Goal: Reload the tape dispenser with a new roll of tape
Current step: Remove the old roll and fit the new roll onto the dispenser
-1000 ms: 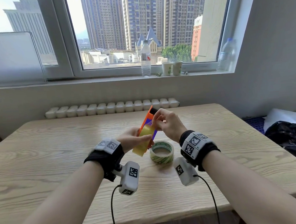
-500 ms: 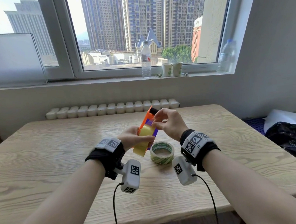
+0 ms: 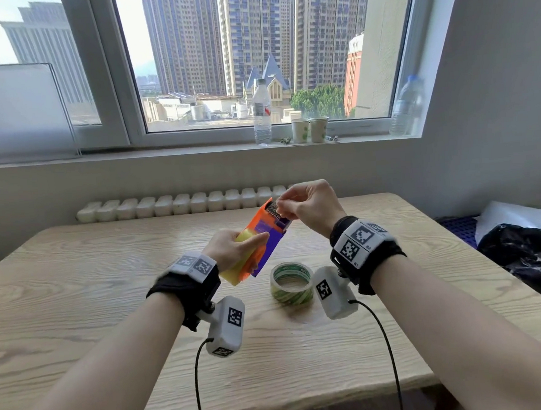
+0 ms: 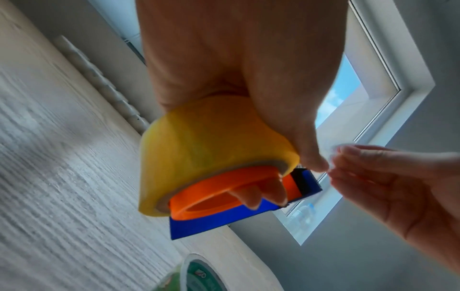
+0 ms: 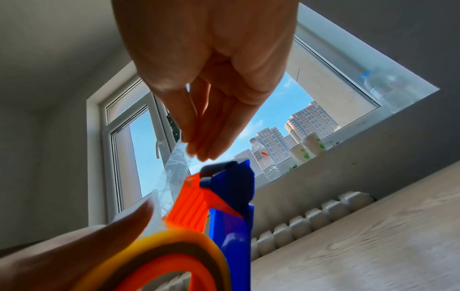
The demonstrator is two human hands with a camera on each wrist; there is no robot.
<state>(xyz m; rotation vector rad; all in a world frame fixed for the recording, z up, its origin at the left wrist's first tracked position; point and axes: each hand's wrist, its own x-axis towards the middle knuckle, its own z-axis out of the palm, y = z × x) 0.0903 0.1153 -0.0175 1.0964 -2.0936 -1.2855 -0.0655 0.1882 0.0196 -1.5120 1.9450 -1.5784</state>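
Note:
An orange and blue tape dispenser [image 3: 265, 234] with a yellow tape roll [image 4: 199, 141] mounted on its hub is held tilted above the wooden table [image 3: 77, 298]. My left hand [image 3: 234, 249] grips the roll and dispenser body. At the dispenser's upper end my right hand [image 3: 307, 205] pinches the clear tape end [image 5: 178, 163], which stretches from the roll past the orange side. A second roll, green and white [image 3: 291, 282], lies flat on the table just below and right of the dispenser.
A radiator [image 3: 182, 204] runs along the table's far edge. On the windowsill stand a water bottle [image 3: 261, 112], two paper cups [image 3: 309, 129] and another bottle [image 3: 408, 105]. A black bag [image 3: 528, 254] lies at the right.
My right hand has risen and drawn the tape end up along the dispenser toward its top. The dispenser sits slightly higher in my left hand.

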